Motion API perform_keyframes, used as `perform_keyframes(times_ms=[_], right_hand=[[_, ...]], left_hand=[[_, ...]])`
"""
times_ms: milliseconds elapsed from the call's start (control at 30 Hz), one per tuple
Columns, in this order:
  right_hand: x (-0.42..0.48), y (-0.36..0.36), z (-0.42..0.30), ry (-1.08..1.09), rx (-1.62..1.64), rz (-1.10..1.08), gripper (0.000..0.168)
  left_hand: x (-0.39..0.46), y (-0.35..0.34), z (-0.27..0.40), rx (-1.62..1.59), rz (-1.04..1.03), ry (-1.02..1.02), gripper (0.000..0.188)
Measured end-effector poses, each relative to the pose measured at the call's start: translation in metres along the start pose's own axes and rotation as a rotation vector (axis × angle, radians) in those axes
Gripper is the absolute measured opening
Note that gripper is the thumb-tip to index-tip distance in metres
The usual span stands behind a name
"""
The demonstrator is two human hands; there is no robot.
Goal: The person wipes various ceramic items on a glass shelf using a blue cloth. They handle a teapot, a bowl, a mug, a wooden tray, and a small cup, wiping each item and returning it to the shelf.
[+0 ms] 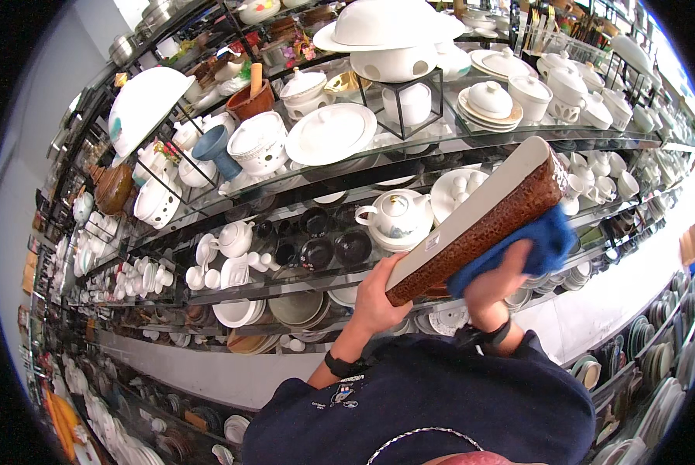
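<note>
A long ceramic piece, cream on one face and textured brown on its side, is held at a slant in front of the shelves. It bears a small white label. My left hand grips its lower end, the thumb and fingers around the edge. My right hand, slightly blurred, presses a blue cloth against the brown side near the upper end. Behind the piece, a white teapot stands on a middle shelf.
Glass shelves hold lidded white dishes and a white oval platter. Black bowls sit lower down. A black wire stand carries a white warmer. More racks of stacked plates stand at the lower right and lower left.
</note>
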State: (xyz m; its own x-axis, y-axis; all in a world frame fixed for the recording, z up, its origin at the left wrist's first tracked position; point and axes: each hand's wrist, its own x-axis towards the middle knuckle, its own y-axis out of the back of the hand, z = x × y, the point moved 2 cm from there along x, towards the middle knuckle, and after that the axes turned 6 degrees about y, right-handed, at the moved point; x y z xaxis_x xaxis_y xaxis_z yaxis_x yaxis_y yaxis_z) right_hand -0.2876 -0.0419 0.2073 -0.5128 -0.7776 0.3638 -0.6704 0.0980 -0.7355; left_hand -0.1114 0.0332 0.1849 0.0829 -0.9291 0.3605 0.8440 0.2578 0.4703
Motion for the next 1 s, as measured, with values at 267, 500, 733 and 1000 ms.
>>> perform_keyframes(times_ms=[267, 500, 733, 1000], right_hand=[[-0.021, -0.018, -0.001, 0.019, -0.167, -0.493, 0.062], [0.007, -0.021, -0.016, 0.054, -0.039, -0.084, 0.044], [-0.037, -0.002, 0.018, 0.316, -0.531, -0.763, 0.059], [0.021, -0.018, -0.014, 0.035, 0.008, -0.055, 0.035]], left_hand=[[0.004, -0.007, 0.001, -0.139, 0.075, 0.071, 0.07], [-0.01, -0.008, -0.007, -0.008, 0.06, 0.033, 0.071], [-0.004, -0.01, -0.007, -0.1, 0.125, 0.033, 0.065], [-0.014, -0.011, -0.018, 0.025, 0.033, 0.02, 0.072]])
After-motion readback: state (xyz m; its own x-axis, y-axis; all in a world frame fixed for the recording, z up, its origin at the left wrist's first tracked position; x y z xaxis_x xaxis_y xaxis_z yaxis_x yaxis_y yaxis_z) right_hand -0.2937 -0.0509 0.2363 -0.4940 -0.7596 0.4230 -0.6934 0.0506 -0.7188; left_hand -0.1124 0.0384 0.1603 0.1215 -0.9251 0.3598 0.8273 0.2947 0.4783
